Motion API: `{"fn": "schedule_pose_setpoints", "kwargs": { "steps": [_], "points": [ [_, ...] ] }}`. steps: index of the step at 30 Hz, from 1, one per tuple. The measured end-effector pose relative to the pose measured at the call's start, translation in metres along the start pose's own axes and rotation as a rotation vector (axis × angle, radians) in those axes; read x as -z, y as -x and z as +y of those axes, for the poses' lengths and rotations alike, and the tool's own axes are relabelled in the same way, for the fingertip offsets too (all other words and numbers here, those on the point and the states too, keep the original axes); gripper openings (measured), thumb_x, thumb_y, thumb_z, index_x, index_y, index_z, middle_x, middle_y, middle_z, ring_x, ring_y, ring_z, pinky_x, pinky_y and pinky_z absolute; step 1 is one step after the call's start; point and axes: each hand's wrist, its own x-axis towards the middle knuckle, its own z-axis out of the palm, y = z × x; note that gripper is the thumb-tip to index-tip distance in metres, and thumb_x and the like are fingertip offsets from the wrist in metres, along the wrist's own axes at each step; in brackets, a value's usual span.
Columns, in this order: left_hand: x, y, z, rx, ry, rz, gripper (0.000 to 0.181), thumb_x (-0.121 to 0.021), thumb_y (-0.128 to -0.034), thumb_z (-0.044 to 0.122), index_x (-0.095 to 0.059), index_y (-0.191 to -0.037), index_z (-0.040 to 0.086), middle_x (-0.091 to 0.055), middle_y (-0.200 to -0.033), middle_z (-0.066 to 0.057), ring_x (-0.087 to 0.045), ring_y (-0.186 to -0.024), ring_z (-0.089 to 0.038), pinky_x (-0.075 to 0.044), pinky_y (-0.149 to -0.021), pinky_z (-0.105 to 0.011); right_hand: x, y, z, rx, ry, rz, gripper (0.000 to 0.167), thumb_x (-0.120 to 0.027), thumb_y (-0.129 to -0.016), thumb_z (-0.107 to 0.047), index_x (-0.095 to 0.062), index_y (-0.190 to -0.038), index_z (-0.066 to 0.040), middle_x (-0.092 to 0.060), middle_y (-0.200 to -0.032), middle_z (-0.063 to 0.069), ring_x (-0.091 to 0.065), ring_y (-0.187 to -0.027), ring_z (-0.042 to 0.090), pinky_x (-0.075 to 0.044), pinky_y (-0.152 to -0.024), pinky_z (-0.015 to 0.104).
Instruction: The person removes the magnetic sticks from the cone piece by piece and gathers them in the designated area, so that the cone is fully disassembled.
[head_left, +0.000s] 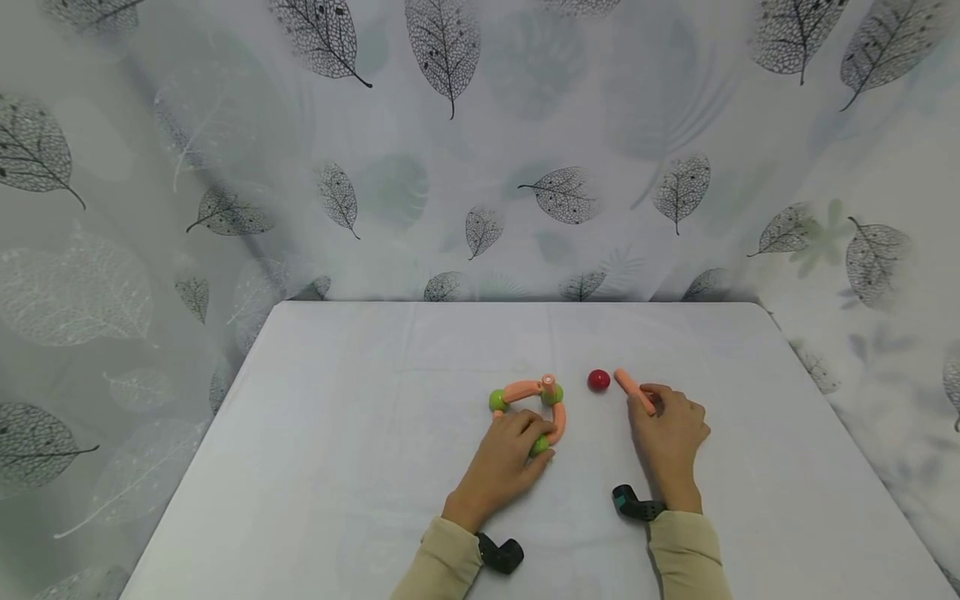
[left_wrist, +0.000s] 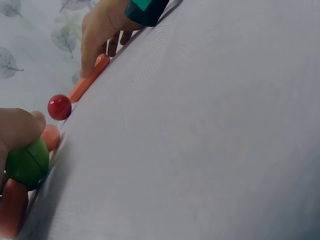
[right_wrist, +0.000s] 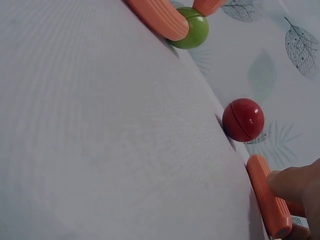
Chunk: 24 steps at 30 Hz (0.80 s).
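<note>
A ring of orange curved pieces joined by green balls lies on the table, with one orange stub (head_left: 548,383) standing up from its back right green ball (head_left: 552,395). My left hand (head_left: 504,460) grips the ring's front green ball (head_left: 539,446), which the left wrist view shows as a large green ball (left_wrist: 28,161) under the fingers. My right hand (head_left: 670,432) holds a loose straight orange stick (head_left: 632,389) by its near end; the right wrist view shows a thumb on the ribbed stick (right_wrist: 270,197). A red ball (head_left: 598,381) rests just left of the stick's far end.
The white table (head_left: 337,433) reaches back to a leaf-patterned curtain (head_left: 510,150). Black devices are strapped at both wrists, the left one (head_left: 501,553) and the right one (head_left: 636,503), below beige sleeves.
</note>
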Motion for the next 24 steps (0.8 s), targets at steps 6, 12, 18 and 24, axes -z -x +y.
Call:
{"fn": "schedule_pose_setpoints", "kwargs": {
  "steps": [6, 12, 18, 24],
  "points": [
    [-0.002, 0.000, -0.001, -0.003, -0.066, 0.035, 0.029, -0.071, -0.0912, 0.017, -0.072, -0.120, 0.021, -0.067, -0.112, 0.008, -0.061, -0.103, -0.013, -0.048, -0.096, -0.034, 0.003, 0.001, -0.003, 0.012, -0.041, 0.009, 0.034, -0.067, -0.098, -0.022, -0.070, -0.125, -0.001, -0.068, -0.120, 0.027, -0.048, -0.125, 0.052, -0.029, -0.098, 0.068],
    [-0.002, 0.001, 0.000, 0.018, -0.072, 0.047, 0.039, -0.063, -0.0842, 0.008, -0.073, -0.119, 0.021, -0.068, -0.113, 0.006, -0.062, -0.107, -0.015, -0.046, -0.102, -0.039, 0.005, 0.003, -0.007, 0.115, -0.166, 0.070, 0.026, -0.064, -0.098, -0.011, -0.070, -0.122, -0.001, -0.068, -0.120, 0.025, -0.050, -0.121, 0.047, -0.026, -0.096, 0.063],
    [0.000, 0.001, 0.000, 0.058, -0.063, 0.024, 0.042, -0.059, -0.0855, 0.008, -0.073, -0.123, 0.021, -0.069, -0.113, 0.005, -0.064, -0.110, -0.016, -0.045, -0.103, -0.039, 0.005, 0.004, -0.008, 0.219, -0.247, 0.119, 0.022, -0.065, -0.097, -0.003, -0.072, -0.118, 0.000, -0.071, -0.113, 0.022, -0.054, -0.111, 0.038, -0.027, -0.092, 0.052],
    [0.003, 0.000, 0.003, 0.119, -0.038, -0.005, 0.036, -0.057, -0.0905, 0.007, -0.072, -0.120, 0.021, -0.070, -0.111, 0.004, -0.065, -0.107, -0.018, -0.045, -0.102, -0.041, 0.001, 0.005, -0.011, 0.296, -0.345, 0.091, 0.020, -0.070, -0.095, 0.002, -0.073, -0.115, 0.002, -0.073, -0.111, 0.020, -0.056, -0.103, 0.022, -0.034, -0.102, 0.031]
  ]
}}
